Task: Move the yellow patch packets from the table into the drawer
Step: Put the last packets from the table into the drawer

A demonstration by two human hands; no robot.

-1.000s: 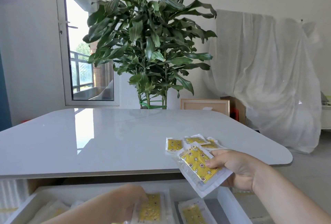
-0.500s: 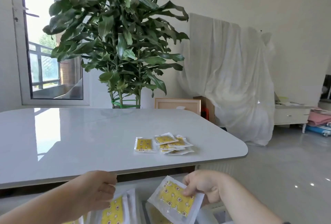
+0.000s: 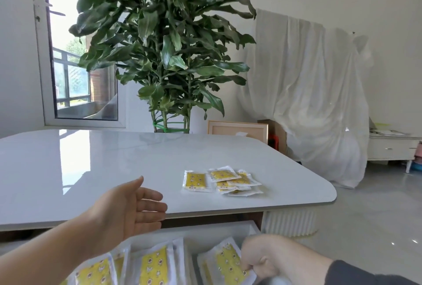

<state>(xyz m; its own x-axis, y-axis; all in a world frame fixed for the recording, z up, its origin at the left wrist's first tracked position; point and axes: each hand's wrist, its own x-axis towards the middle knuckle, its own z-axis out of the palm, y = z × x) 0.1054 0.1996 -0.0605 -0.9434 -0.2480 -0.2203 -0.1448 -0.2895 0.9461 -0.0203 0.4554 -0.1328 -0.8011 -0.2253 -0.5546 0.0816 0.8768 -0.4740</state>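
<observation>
The right hand (image 3: 260, 259) is curled down inside the open drawer (image 3: 228, 230), its fingertips (image 3: 245, 267) pinching the near right edge of a yellow patch packet (image 3: 226, 262) that lies tilted against the drawer's right end. Whether the packet rests fully on the drawer floor cannot be told. A dark sleeve (image 3: 365, 273) covers the forearm behind that hand.

Just left of the held packet, more packets in the drawer (image 3: 155, 266) lie side by side, yellow faces up, some overlapping; their lower parts run out of view.

Up and to the left of the grasp, the left hand (image 3: 130, 211) hovers over the near edge of the white table (image 3: 91, 170), palm turned inward, fingers spread and holding nothing, thumb raised toward the tabletop.

Beyond the grasp, up on the tabletop near its right rounded corner, the remaining packets on the table (image 3: 221, 181) sit in a small cluster: one lies flat and apart on the left side, the others are heaped loosely over one another just beside it.

Farther out, past the far edge of the table, stands a large leafy plant (image 3: 164, 45), with a window (image 3: 77, 56) to its left, a framed panel (image 3: 237, 129) leaning low behind the table, and a white sheet (image 3: 315, 102) draped over something on the right
</observation>
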